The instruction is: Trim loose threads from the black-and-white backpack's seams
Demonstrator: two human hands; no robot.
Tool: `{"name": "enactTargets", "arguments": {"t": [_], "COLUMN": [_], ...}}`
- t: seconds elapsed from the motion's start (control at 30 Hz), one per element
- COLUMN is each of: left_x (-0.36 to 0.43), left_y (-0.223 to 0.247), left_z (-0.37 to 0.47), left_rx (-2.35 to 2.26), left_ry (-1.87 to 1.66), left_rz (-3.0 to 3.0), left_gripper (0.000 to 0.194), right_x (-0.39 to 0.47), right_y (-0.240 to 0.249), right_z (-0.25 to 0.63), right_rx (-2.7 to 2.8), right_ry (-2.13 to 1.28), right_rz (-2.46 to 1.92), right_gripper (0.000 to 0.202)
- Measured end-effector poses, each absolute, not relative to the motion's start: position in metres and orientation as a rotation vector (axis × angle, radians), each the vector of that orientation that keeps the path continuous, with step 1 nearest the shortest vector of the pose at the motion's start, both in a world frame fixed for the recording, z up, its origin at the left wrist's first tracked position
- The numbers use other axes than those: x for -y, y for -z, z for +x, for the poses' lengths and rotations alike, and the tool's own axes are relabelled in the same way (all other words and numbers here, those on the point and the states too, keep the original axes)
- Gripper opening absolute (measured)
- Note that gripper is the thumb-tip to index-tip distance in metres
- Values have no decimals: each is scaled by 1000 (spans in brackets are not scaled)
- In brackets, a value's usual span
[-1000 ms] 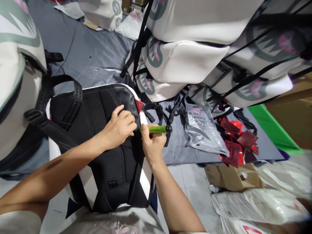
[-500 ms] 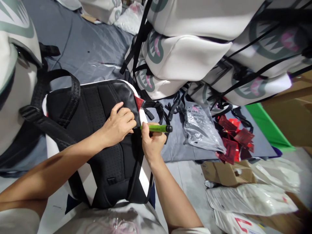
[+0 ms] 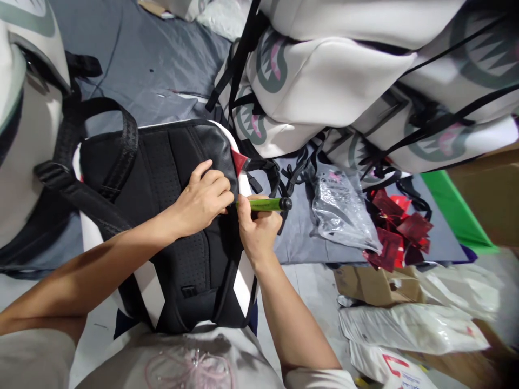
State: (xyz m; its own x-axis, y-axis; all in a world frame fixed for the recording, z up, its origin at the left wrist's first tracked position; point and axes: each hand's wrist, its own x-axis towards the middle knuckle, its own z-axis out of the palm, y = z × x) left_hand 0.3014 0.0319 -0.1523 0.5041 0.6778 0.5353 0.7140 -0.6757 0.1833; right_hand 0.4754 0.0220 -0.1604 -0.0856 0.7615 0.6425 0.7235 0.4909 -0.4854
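Observation:
A black and white backpack (image 3: 162, 162) lies with its padded back side up, its lower end against my body. My right hand (image 3: 259, 229) grips a green marker pen (image 3: 265, 205) at the bag's right edge, just below a red corner tab (image 3: 239, 161). The black end of the marker points right; its other end meets the bag's side near my left fingertips. My left hand (image 3: 206, 197) rests on the back panel with curled fingers pinching at that edge. What those fingers hold is hidden.
White backpacks with shark-mouth prints (image 3: 324, 81) are piled at the upper right. Another white bag (image 3: 36, 135) stands at the left. A clear plastic bag (image 3: 344, 208) and red tags (image 3: 399, 229) lie on the grey cloth (image 3: 162, 59). Cardboard (image 3: 373, 283) and plastic packages (image 3: 409, 327) sit lower right.
The view has shifted slightly, so the piled bags appear further right and the backpack a little higher. Both hands keep nearly the same place on the backpack, with the marker still in the right.

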Motion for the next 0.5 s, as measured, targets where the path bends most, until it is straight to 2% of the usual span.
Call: {"name": "enactTargets", "arguments": {"t": [0.17, 0.5], "left_x": [-32, -32], "left_y": [154, 154], "left_z": [302, 301], "left_rx": [1162, 1154], "left_ry": [871, 878], "left_rz": [-2567, -2564], "left_gripper": [2, 3], "right_x": [-21, -21], "right_y": [161, 161], "right_z": [474, 473], "right_rx": [1814, 1817], "right_ry": [23, -50], "right_rz": [-1254, -1255], "right_gripper": [33, 34]}}
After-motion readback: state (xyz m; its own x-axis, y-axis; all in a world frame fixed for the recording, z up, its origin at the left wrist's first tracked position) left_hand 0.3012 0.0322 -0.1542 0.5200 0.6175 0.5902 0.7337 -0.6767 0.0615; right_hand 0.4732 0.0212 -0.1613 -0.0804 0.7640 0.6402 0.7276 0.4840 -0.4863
